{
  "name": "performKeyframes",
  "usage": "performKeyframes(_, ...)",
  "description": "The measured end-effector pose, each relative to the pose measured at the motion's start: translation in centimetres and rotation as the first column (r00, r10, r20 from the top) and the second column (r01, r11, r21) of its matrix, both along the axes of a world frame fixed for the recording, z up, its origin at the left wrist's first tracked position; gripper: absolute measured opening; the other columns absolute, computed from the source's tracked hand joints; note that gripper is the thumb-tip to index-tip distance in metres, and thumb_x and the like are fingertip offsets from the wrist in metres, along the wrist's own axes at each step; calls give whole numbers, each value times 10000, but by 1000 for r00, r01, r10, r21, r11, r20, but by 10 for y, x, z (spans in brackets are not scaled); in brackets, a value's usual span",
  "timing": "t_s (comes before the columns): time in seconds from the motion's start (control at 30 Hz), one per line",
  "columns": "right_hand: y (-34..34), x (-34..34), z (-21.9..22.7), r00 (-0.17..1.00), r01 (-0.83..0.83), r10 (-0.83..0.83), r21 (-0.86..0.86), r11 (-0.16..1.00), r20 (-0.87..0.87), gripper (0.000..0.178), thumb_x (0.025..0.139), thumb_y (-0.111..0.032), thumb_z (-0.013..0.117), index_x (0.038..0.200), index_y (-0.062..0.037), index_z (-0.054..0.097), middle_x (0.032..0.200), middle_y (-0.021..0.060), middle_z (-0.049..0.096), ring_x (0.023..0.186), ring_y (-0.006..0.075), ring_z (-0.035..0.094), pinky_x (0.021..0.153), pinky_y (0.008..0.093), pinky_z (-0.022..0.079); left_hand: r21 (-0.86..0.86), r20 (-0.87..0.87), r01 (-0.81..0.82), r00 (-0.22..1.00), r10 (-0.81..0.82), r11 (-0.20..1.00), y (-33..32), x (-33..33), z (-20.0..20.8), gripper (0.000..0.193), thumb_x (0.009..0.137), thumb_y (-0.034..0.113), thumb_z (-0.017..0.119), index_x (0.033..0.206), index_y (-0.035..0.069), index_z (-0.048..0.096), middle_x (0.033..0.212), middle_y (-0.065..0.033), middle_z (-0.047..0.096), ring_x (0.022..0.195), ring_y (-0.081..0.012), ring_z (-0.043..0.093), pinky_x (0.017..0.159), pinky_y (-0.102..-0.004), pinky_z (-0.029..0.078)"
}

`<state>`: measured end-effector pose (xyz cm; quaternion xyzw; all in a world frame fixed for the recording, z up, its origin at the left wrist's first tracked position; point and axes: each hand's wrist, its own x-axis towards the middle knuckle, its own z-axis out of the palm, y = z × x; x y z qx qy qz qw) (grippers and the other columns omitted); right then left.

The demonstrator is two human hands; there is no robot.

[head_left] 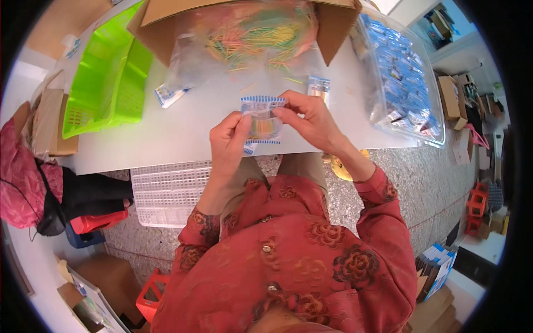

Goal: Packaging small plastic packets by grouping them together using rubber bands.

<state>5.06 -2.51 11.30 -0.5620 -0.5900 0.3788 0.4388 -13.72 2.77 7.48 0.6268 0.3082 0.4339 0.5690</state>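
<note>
Between my two hands, above the near edge of the white table [189,130], is a small clear packet [264,125] with blue-striped ends and coloured sticks inside. My left hand [227,136] pinches its left side, thumb on top. Closed on the upper right side is my right hand [313,119], thumb and fingers at the film. Part of another blue-striped packet [250,148] shows just below it. Beyond my right hand lies a packet [318,85], and another packet [168,95] lies farther left. Loose pastel sticks [255,44] fill a plastic bag in the open cardboard box [189,11].
On the left stands a bright green basket [105,83]. A clear bin [438,132] at the right is heaped with blue packets [397,66]. Below the table edge sits a white lattice crate [169,194], with a yellow object [341,169] by my right forearm.
</note>
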Motion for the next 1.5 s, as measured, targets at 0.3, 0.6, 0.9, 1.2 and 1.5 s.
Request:
performKeyframes(0.3, -36, 4, -44, 945, -3, -27, -90, 996, -327, 191, 872, -123, 643, 995, 17, 599, 806, 11, 608, 733, 50, 533, 631, 230, 456, -232, -56, 165, 982, -182, 959, -22, 14, -29, 165, 799, 56, 706, 945, -9, 666, 817, -29, 675, 763, -70, 601, 701, -240, 489)
performKeyframes(0.6, -19, 95, -99, 957, 260, -270, -103, 960, -102, 228, 874, -54, 632, 1094, 2, 611, 908, 3, 675, 800, 43, 585, 728, 216, 485, 259, -297, -114, 935, 191, 959, -1, 2, -45, 246, 763, 36, 703, 1003, 12, 652, 950, -97, 665, 899, -203, 623, 830, -306, 481)
performKeyframes(0.9, -9, 95, -105, 618, 455, -614, 414, 788, 490, 436, 746, -65, 706, 1165, -61, 583, 1139, 136, 563, 1035, 281, 558, 822, 346, 487, 605, -540, -56, 704, 461, 794, 16, -18, -76, 471, 685, 180, 787, 1086, -6, 623, 1147, -140, 586, 1107, -304, 517, 934, -383, 421)
performKeyframes(1.2, 2, 13, -95, 819, 147, -341, 406, 902, 462, 406, 742, -34, 694, 1131, -58, 582, 1226, 142, 508, 1132, 344, 491, 935, 398, 435, 655, -545, -54, 657, 521, 754, 5, -12, -76, 507, 671, 223, 790, 1106, 25, 622, 1230, -104, 548, 1210, -347, 437, 1025, -447, 316)
performKeyframes(1.5, 25, -27, -108, 819, 51, -235, 342, 938, 523, 437, 730, -81, 714, 1136, -14, 569, 1218, 150, 503, 1138, 350, 475, 931, 423, 431, 715, -469, -83, 681, 563, 695, 0, -11, -82, 543, 643, 196, 807, 1130, 49, 615, 1276, -101, 525, 1208, -342, 459, 1029, -468, 306)
